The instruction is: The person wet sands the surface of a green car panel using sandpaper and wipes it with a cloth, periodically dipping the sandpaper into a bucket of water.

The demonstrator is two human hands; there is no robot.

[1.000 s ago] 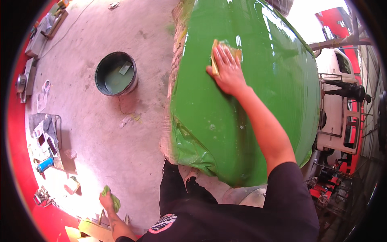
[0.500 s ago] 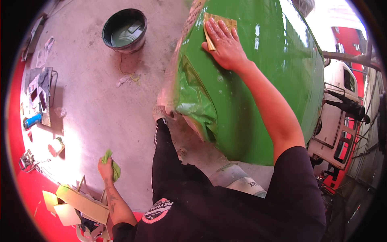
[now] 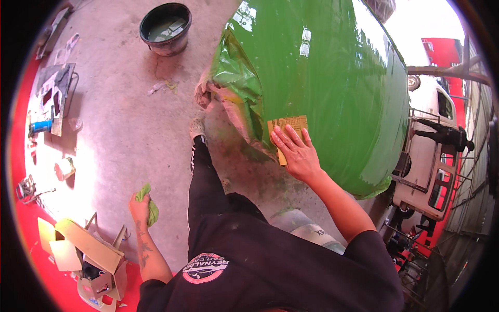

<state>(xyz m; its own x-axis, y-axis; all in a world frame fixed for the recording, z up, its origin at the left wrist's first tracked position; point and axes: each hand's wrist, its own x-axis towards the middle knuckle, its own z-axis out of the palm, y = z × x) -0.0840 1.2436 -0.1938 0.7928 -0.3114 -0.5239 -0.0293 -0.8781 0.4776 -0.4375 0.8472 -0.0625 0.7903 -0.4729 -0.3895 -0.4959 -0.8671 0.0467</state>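
My right hand (image 3: 298,154) presses a folded yellow-brown sheet of sandpaper (image 3: 289,122) against the glossy wet green car panel (image 3: 332,104). Its fingers are stretched over the paper, near the panel's lower left edge. The paper's gritty side is hidden. Down at the left, away from the panel, my left hand (image 3: 139,208) is closed around a crumpled green cloth (image 3: 152,212). Crumpled plastic sheeting (image 3: 236,78) hangs along the panel's left edge.
A black basin (image 3: 171,44) of cloudy water stands on the concrete floor. Near my right elbow is a pale bucket (image 3: 304,229). Open cardboard boxes (image 3: 96,249) lie at lower left, below a low stand (image 3: 61,93). A person (image 3: 444,135) and a white vehicle (image 3: 426,182) are at the right.
My right hand has slid the sandpaper down the panel toward me, from its upper part to the lower edge. My left hand still holds the cloth. The view has shifted.
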